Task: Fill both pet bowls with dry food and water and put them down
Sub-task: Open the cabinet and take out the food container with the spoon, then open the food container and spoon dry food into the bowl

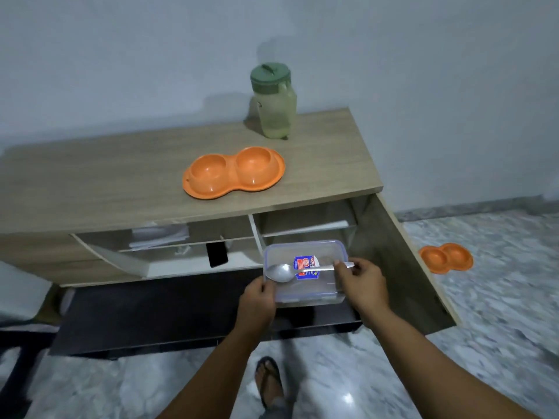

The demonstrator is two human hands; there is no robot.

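An orange double pet bowl (233, 172) sits empty on the wooden cabinet top (106, 182). A second orange double bowl (445, 257) lies on the marble floor to the right. A clear jug with a green lid (274, 101) stands at the back of the cabinet top. In front of the open cabinet I hold a clear lidded plastic container (305, 269) with a blue label. My left hand (257, 300) grips its left edge. My right hand (361, 282) holds its right side and pins a metal spoon (287, 271) flat on the lid.
The cabinet's right door (402, 261) hangs open toward the floor bowl, and the left door (121, 261) is ajar. Papers (160, 235) lie on an inner shelf. A dark low surface (151, 316) juts out below. My sandalled foot (269, 381) stands on the marble floor.
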